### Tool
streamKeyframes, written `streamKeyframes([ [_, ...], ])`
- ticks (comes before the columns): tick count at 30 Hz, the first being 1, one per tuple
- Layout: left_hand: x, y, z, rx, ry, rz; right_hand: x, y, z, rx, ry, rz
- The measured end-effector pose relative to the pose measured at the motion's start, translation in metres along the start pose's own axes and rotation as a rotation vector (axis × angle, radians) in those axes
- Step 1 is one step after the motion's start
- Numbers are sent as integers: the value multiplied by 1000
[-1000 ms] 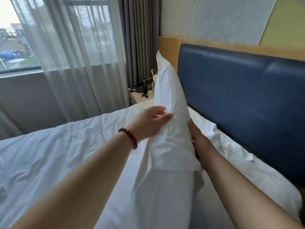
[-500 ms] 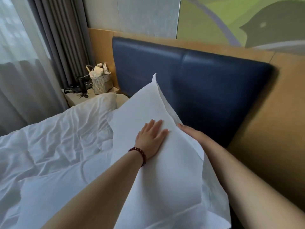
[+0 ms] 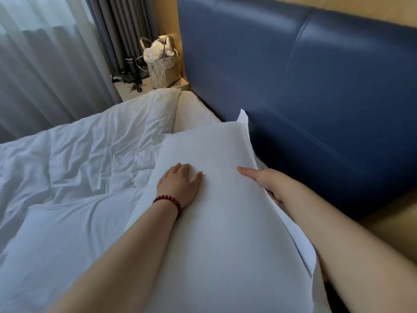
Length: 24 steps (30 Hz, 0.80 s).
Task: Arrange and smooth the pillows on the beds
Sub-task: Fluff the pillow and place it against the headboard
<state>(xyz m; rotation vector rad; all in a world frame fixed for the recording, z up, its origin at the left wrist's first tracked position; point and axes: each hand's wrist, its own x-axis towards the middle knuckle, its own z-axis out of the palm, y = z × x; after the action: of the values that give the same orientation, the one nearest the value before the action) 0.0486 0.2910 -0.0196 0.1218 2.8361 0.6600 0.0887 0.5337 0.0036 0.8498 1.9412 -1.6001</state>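
Note:
A large white pillow [image 3: 225,222] lies low at the head of the bed, its far corner against the blue headboard [image 3: 316,98]. My left hand [image 3: 180,184], with a red bead bracelet on the wrist, lies flat on the pillow's top face. My right hand [image 3: 268,181] grips the pillow's right edge, thumb on top and fingers tucked underneath. A second white pillow [image 3: 158,109] lies at the far end of the bed, near the nightstand.
A rumpled white duvet [image 3: 67,159] covers the bed on the left. Beyond the bed, a nightstand [image 3: 135,91] carries a patterned bag [image 3: 161,62] and dark small items. Sheer and grey curtains [image 3: 45,64] hang at the left.
The pillow stood upright between both hands, then came down toward the headboard and now lies lower and flatter. My left hand moved from its side onto its top face.

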Motion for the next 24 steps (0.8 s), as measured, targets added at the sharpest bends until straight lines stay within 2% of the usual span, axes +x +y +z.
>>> streamKeyframes([
  [5,18,-39,-8,-137,-25,-369,47,-14,7,24,15,-32],
  [10,24,-68,-7,-350,-95,-567,66,11,8,-33,128,-38],
  [13,26,-78,-8,-462,-153,-579,63,29,8,-36,164,-32],
  [19,34,-93,-19,-698,-152,-516,46,34,12,-3,238,-104],
  [24,27,-96,-43,-652,-77,-388,7,26,23,76,296,-252],
])
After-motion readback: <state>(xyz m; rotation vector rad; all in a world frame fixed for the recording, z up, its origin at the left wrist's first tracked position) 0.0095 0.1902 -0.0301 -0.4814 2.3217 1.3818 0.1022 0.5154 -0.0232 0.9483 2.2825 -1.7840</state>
